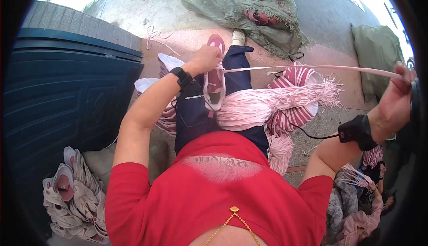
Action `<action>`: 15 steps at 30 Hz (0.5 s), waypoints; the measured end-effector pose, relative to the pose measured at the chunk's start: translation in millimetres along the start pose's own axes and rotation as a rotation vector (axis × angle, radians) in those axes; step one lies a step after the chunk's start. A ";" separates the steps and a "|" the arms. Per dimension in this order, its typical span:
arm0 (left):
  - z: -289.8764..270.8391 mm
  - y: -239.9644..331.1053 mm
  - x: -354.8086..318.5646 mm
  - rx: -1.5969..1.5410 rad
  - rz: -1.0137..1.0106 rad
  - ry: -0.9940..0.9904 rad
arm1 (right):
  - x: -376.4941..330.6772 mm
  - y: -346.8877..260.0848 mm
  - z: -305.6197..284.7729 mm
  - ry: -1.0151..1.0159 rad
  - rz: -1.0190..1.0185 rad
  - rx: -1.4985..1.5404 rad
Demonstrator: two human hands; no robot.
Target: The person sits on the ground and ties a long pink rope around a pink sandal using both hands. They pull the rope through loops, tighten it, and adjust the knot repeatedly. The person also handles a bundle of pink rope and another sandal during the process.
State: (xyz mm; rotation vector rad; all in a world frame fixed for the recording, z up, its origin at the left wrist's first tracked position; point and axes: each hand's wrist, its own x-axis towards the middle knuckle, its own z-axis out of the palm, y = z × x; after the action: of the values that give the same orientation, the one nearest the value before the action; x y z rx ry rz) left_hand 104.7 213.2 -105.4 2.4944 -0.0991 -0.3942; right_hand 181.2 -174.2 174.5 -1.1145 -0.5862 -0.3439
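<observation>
My left hand (207,59) is closed around a pink and white shoe upper (215,88), its toe pointing away from me above my lap. From the upper's lacing, a flat pink shoelace (307,67) stretches out taut to the far right. The other end is pinched in the fingers of my right hand (395,98), held out near the right rim of the view. A thick bundle of pink shoelaces (263,105) lies across my right thigh, beside the upper.
Striped pink-and-white uppers (294,114) sit right of my legs, with more shoe uppers (73,201) piled at lower left. Woven sacks (240,5) stand ahead and at right. A dark blue panel (67,85) flanks my left. Another person (356,197) handles laces at lower right.
</observation>
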 end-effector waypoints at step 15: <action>8.7 -39.6 -44.9 0.055 0.043 0.204 | -240.3 254.8 138.6 -0.705 0.684 -0.981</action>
State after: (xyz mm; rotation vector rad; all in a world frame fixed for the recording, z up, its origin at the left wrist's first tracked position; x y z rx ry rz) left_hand 58.5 247.8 -123.5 2.5667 -0.0820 -0.1188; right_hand 88.7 50.0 -113.7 -2.3339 -0.6041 0.4503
